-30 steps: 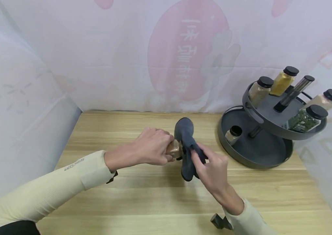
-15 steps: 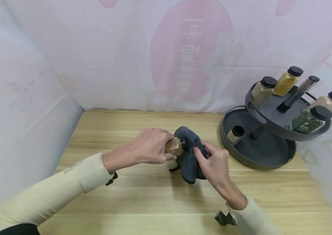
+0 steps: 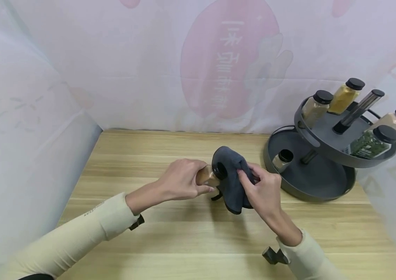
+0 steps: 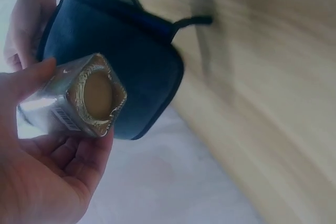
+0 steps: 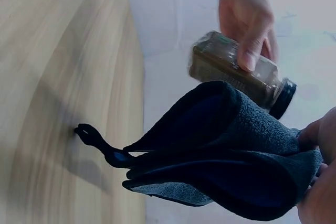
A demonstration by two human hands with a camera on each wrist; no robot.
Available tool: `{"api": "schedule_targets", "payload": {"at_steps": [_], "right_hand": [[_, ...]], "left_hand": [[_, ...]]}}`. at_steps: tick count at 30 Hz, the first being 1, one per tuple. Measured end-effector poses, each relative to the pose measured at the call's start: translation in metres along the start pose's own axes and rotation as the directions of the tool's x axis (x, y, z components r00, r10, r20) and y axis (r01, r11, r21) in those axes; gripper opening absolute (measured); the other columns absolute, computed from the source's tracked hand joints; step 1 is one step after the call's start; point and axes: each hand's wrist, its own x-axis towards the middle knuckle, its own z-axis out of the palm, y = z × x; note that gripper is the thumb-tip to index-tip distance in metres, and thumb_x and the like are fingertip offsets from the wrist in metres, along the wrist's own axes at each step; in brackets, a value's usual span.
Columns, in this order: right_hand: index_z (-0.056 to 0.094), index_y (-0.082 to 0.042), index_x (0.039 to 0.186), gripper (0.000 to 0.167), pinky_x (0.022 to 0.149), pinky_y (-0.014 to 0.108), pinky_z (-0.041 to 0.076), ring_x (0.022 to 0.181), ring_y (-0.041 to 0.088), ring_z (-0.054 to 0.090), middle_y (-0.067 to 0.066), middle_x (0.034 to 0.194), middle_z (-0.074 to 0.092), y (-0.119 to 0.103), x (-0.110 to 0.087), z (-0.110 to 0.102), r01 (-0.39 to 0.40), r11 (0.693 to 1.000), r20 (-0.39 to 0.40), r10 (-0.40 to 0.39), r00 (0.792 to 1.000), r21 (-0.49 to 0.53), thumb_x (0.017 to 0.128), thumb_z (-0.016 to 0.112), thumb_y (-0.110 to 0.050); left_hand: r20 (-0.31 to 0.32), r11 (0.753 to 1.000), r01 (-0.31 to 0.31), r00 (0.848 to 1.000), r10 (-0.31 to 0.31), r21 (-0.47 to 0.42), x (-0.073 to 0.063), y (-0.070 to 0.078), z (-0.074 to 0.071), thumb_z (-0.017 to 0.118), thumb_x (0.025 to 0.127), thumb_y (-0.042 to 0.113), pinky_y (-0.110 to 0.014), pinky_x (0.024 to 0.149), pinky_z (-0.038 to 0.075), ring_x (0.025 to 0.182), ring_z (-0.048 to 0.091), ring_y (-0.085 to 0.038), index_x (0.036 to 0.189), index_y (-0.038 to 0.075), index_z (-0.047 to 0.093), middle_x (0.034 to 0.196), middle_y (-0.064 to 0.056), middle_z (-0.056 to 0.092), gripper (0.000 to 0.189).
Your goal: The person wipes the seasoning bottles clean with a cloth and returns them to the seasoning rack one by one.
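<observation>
My left hand (image 3: 183,181) grips a square clear spice jar (image 3: 206,177) by its sides. Tan powder shows through its base in the left wrist view, and its black lid (image 5: 284,98) points toward the right hand. A dark grey-blue cloth (image 3: 231,179) with black edging hangs from my right hand (image 3: 262,190), pinched between thumb and fingers. The jar's lid lies right against the cloth in the head view. A small black loop (image 5: 94,137) sticks out from the cloth's edge over the wooden table (image 3: 169,241).
At the right stands a two-tier dark grey round rack (image 3: 310,190). Its upper tray (image 3: 345,149) bears several black-lidded spice jars, one with yellow powder (image 3: 343,99) and one with green flakes (image 3: 369,144). Another small jar (image 3: 282,160) sits in the lower tray. A printed white curtain (image 3: 141,77) backs the table.
The cloth, wrapped over the jar's lid end a second ago, has come away and spread, so the black lid shows. Both hands have shifted slightly right in the head view, still holding jar and cloth.
</observation>
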Motion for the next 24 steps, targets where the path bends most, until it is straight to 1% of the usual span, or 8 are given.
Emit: {"api": "schedule_targets", "payload": {"at_steps": [3,5,8,12,14,16,21,24], "right_hand": [[0.079,0.006,0.101,0.016,0.059,0.009,0.051,0.063,0.02,0.075,0.013,0.082,0.08,0.002,0.003,-0.003,0.003,1.0,-0.008,-0.003,1.0,-0.004,0.085,0.082,0.005],[0.079,0.006,0.101,0.016,0.059,0.009,0.051,0.063,0.021,0.076,0.014,0.082,0.08,0.003,0.004,-0.005,0.004,1.0,-0.012,-0.004,1.0,-0.003,0.085,0.081,0.005],[0.079,0.006,0.101,0.015,0.059,0.008,0.05,0.063,0.023,0.076,0.014,0.082,0.079,0.006,0.006,-0.008,0.003,1.0,-0.019,-0.003,1.0,-0.008,0.086,0.081,0.005],[0.079,0.005,0.099,0.013,0.06,0.007,0.05,0.063,0.021,0.075,0.013,0.081,0.079,0.009,0.007,-0.012,-0.006,1.0,-0.028,0.006,1.0,-0.017,0.086,0.08,0.005],[0.08,0.005,0.099,0.013,0.061,0.007,0.05,0.063,0.018,0.074,0.012,0.08,0.079,0.011,0.007,-0.013,-0.011,1.0,-0.03,0.01,1.0,-0.023,0.086,0.08,0.005],[0.08,0.004,0.099,0.012,0.06,0.007,0.049,0.063,0.015,0.073,0.012,0.08,0.079,0.013,0.006,-0.014,-0.015,0.999,-0.032,0.014,0.999,-0.028,0.086,0.08,0.006],[0.079,0.005,0.1,0.014,0.062,0.006,0.049,0.063,0.018,0.073,0.013,0.08,0.079,0.018,0.004,-0.017,-0.035,0.998,-0.033,0.034,0.999,-0.044,0.086,0.081,0.005],[0.079,0.006,0.101,0.015,0.063,0.005,0.05,0.064,0.021,0.075,0.014,0.082,0.079,0.02,0.002,-0.018,-0.052,0.998,-0.029,0.051,0.998,-0.043,0.086,0.081,0.005]], "left_hand": [[-0.031,0.996,0.013,0.999,-0.016,-0.083,-0.004,-0.005,0.009,0.09,0.082,0.041,-0.025,0.056,0.039,0.059,0.049,-0.007,0.078,0.019,0.055,0.066,0.01,0.05,0.041],[-0.037,0.988,0.036,0.998,-0.042,-0.153,-0.008,-0.009,0.015,0.091,0.082,0.037,-0.025,0.057,0.041,0.061,0.051,-0.008,0.077,0.018,0.055,0.067,0.009,0.051,0.041],[-0.033,0.962,0.086,0.995,-0.098,-0.26,-0.011,-0.014,0.021,0.092,0.082,0.034,-0.026,0.061,0.046,0.066,0.057,-0.01,0.078,0.017,0.057,0.07,0.009,0.056,0.038],[-0.023,0.916,0.156,0.984,-0.177,-0.37,-0.016,-0.022,0.029,0.093,0.079,0.029,-0.029,0.068,0.051,0.075,0.062,-0.016,0.088,0.018,0.068,0.077,0.007,0.063,0.029],[-0.022,0.899,0.178,0.979,-0.204,-0.399,-0.018,-0.026,0.034,0.095,0.077,0.026,-0.031,0.07,0.05,0.077,0.061,-0.017,0.092,0.017,0.072,0.078,0.005,0.064,0.029],[-0.024,0.891,0.194,0.975,-0.223,-0.41,-0.02,-0.031,0.039,0.096,0.075,0.024,-0.03,0.072,0.05,0.078,0.061,-0.016,0.094,0.016,0.073,0.081,0.006,0.066,0.032],[-0.058,0.885,0.206,0.966,-0.253,-0.418,-0.025,-0.04,0.05,0.098,0.073,0.021,-0.026,0.072,0.052,0.077,0.063,-0.009,0.098,0.013,0.073,0.087,0.007,0.072,0.036],[-0.07,0.887,0.193,0.967,-0.244,-0.418,-0.027,-0.046,0.056,0.099,0.072,0.018,-0.025,0.069,0.051,0.073,0.061,-0.009,0.098,0.011,0.073,0.086,0.005,0.072,0.037]]}}
